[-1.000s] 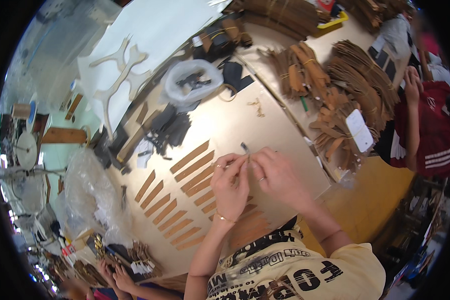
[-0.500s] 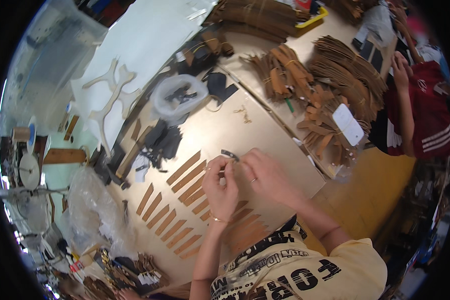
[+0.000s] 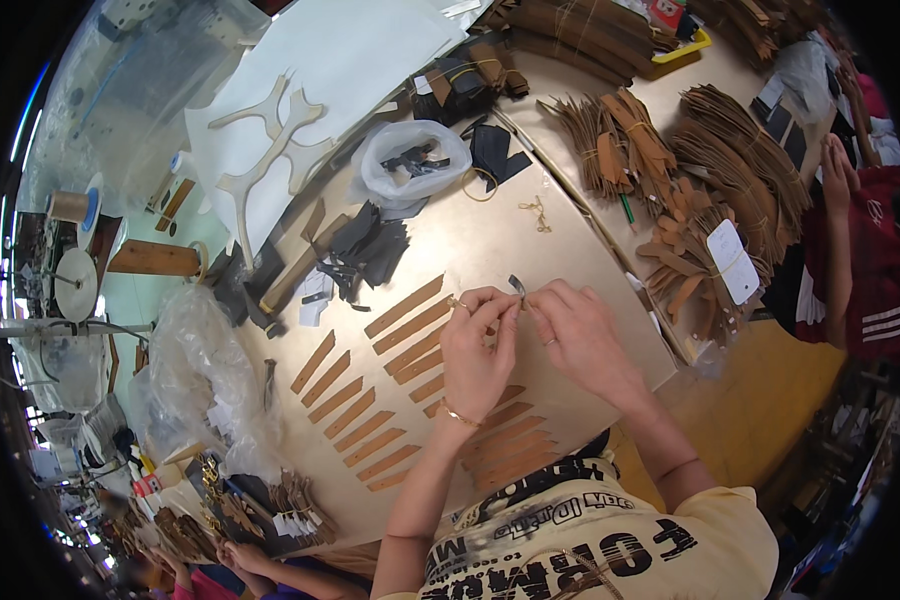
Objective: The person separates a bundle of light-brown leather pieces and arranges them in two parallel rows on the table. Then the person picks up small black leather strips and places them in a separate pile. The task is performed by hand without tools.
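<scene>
Since a second ago both hands have stayed together over the middle of the counter (image 3: 590, 250), though the view has drifted, so the white sheet and the bag now sit higher and closer to centre. The left hand (image 3: 477, 350) and right hand (image 3: 580, 335) meet at their fingertips, pinching a small dark metal piece (image 3: 516, 287) between them; the fingers of both are closed on it (how it is shaped is too small to tell). It is held just above the counter, beside the upper end of the rows of brown strips (image 3: 370, 400) laid out side by side to the left of the hands.

A clear plastic bag (image 3: 410, 160) lies open further up the counter, with dark pieces inside it. A larger crumpled clear bag (image 3: 195, 370) sits at the left edge.

Heaps of brown cut pieces (image 3: 710, 160) are piled to the right, tied in bundles; a white rounded tag (image 3: 735, 262) rests on one. A big white sheet (image 3: 350, 50) lies at the top. Another person's hand (image 3: 838, 175) is raised at the far right.
</scene>
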`<action>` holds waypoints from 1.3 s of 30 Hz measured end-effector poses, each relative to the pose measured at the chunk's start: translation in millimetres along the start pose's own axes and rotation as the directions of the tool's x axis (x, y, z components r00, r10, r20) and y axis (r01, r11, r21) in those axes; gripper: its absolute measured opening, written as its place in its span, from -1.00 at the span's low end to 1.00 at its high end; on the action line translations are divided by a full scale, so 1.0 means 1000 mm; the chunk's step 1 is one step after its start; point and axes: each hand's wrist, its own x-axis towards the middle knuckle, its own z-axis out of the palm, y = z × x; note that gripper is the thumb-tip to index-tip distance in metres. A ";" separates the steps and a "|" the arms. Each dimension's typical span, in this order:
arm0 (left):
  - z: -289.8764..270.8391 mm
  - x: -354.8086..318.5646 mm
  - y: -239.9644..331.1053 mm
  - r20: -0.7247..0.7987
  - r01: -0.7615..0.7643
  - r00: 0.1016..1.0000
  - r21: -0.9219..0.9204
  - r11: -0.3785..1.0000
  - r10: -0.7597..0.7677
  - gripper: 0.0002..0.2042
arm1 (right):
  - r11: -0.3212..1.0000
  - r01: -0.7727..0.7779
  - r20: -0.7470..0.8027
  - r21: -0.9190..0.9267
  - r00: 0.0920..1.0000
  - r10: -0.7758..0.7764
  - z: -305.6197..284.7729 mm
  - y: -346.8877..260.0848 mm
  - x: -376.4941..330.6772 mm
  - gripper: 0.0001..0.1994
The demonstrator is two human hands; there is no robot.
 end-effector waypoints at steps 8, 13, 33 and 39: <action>-0.008 0.004 -0.018 -0.112 0.032 0.993 -0.123 0.992 -0.046 -0.91 | 0.990 -0.130 -0.031 0.051 0.991 0.131 0.001 0.005 -0.002 -0.90; -0.024 0.018 -0.033 -0.283 0.053 0.956 -0.091 0.994 -0.077 -0.91 | 0.964 -0.264 0.042 -0.010 0.963 0.265 -0.007 0.024 -0.013 -0.92; -0.083 0.025 -0.091 -0.421 0.201 0.907 0.483 0.852 0.025 -0.83 | 0.961 -0.274 -0.068 0.023 0.959 0.275 -0.001 0.000 0.005 -0.85; -0.099 0.006 -0.094 -0.582 0.270 0.787 0.025 0.963 -0.205 -0.87 | 0.927 -0.067 -0.011 0.370 0.997 0.077 0.035 -0.022 0.027 -0.86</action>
